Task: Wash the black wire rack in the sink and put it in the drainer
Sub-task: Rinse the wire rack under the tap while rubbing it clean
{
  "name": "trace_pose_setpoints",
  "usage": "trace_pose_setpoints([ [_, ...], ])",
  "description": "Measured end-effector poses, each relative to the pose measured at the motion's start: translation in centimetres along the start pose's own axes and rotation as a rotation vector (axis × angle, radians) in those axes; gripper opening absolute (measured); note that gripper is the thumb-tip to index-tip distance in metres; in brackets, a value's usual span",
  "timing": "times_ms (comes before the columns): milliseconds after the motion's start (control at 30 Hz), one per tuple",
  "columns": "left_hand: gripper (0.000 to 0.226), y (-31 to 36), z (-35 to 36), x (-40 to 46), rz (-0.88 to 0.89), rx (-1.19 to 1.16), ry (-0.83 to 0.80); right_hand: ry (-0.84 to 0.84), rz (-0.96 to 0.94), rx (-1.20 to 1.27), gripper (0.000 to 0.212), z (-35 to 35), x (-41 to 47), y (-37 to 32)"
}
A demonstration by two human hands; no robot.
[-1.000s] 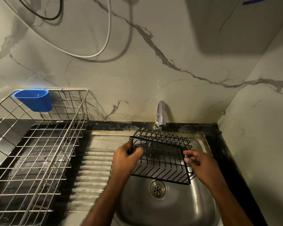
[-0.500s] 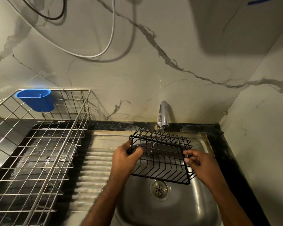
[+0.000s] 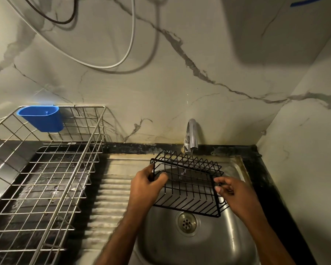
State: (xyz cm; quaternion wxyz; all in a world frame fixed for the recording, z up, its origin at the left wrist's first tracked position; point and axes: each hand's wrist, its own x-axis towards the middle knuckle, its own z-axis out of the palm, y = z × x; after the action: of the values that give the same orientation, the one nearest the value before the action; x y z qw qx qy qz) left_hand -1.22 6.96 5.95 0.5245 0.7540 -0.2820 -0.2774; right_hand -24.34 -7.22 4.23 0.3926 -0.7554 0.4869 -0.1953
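Head view, black wire rack [image 3: 187,185] gripped between both hands, left hand [image 3: 144,185], right hand [image 3: 234,194], over sink [image 3: 199,249]

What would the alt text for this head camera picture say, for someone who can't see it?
Two hands, left hand and right hand, hold a black wire rack over a steel sink, just under the tap. A wire drainer with a blue cup hooked on its rim stands to the left.
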Motion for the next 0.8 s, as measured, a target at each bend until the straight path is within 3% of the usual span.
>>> trace_pose_setpoints([
  [233,0.063,0.3,-0.2,0.1,0.03,0.039,0.044,0.001,0.002,-0.014,0.023,-0.1,-0.4,-0.6],
  [400,0.05,1.0,-0.5,0.1,0.038,0.05,0.058,0.007,0.001,-0.033,0.023,-0.1,-0.5,-1.2],
  [800,0.057,2.8,-1.2,-0.9,0.045,0.061,0.122,-0.011,-0.019,-0.034,0.025,-0.2,-0.7,-2.2],
])
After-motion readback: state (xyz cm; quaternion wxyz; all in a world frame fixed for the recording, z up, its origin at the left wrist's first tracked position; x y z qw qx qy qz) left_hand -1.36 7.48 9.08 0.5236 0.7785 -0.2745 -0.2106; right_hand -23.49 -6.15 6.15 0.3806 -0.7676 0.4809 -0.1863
